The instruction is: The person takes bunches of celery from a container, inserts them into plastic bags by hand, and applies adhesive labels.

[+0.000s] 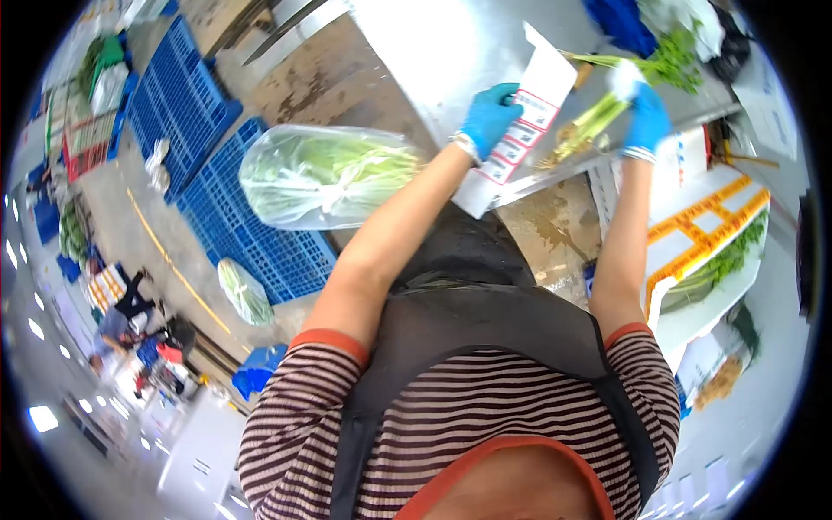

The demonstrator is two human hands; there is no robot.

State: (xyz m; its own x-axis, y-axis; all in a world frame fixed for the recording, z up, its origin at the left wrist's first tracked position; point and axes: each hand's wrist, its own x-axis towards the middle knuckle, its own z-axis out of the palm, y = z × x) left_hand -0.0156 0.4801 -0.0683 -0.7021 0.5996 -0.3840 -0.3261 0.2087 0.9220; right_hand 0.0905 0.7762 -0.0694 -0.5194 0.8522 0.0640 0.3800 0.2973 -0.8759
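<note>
My left hand (491, 119), in a blue glove, pinches the edge of a white strip of labels (537, 113) with red-bordered printed stickers. My right hand (646, 123), also gloved in blue and blurred, closes at the upper part of a bunch of thin celery (596, 121). Its rooted ends point toward my body at the table's near edge. A blurred white piece (625, 80) shows at the right fingertips; what it is I cannot make out. Leafy green tops (679, 62) lie beyond on the metal table (416, 52).
A clear bag of celery (325, 178) lies left of my left forearm. Blue plastic pallets (251, 208) and a smaller bagged bundle (244, 290) are on the floor. At right stands a white foam box (706, 238) with orange tape and greens. A blue bag (620, 26) sits at the far edge.
</note>
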